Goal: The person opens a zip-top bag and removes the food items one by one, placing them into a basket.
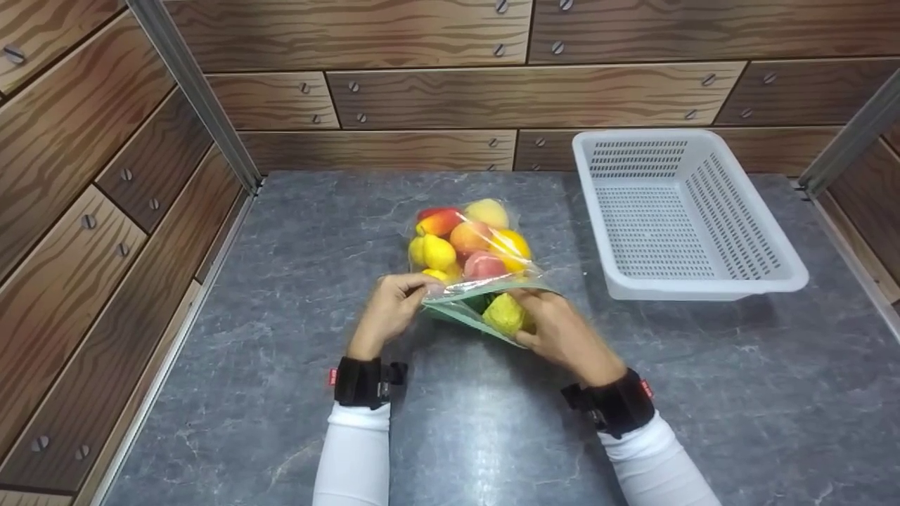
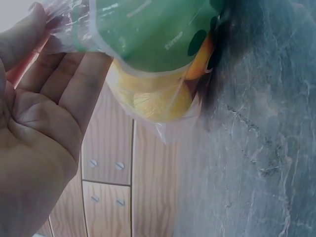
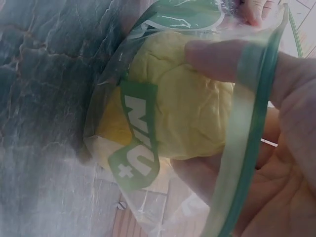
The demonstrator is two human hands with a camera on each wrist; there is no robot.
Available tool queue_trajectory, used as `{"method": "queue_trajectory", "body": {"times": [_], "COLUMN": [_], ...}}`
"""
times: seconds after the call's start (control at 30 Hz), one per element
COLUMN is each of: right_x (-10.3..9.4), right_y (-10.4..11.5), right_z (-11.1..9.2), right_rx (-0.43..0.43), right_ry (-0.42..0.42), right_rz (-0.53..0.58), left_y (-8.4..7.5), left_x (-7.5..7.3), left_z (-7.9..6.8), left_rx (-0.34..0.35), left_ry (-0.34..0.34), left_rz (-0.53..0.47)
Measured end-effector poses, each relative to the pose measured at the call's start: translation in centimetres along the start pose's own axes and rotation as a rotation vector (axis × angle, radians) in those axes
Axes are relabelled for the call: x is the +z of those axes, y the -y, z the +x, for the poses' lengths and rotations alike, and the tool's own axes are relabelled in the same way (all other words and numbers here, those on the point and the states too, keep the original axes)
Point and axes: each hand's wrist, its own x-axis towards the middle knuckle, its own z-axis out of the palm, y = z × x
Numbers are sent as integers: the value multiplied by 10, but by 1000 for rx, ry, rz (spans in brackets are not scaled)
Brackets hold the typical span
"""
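A clear zip bag (image 1: 485, 287) with a green-edged mouth lies on the table, its opening facing me. Inside it are several fruits: a red-yellow mango (image 1: 439, 221), yellow pears or lemons (image 1: 437, 251), peaches (image 1: 471, 237) and an orange (image 1: 511, 247). My left hand (image 1: 391, 308) pinches the left corner of the bag's mouth between thumb and fingers. My right hand (image 1: 559, 327) reaches into the mouth and grips a bumpy yellow-green fruit (image 1: 504, 314). In the right wrist view, this fruit (image 3: 182, 98) sits between thumb and fingers, seen through the printed plastic.
A white perforated plastic basket (image 1: 675, 232) stands at the back right of the grey marbled table (image 1: 295, 436). Wood-patterned panels (image 1: 422, 98) close off the back and sides. Black straps with cameras are on both wrists.
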Motion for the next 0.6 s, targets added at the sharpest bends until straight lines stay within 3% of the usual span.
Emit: {"method": "queue_trajectory", "body": {"times": [0.23,0.6], "right_x": [-5,-25], "right_y": [4,7], "right_z": [-2,-5], "right_rx": [58,-65], "right_ry": [-4,-105], "right_rz": [29,47], "left_y": [2,1], "left_x": [3,4], "left_z": [0,1], "left_rx": [-18,-30], "left_ry": [-28,-44], "left_rz": [-1,-24]}}
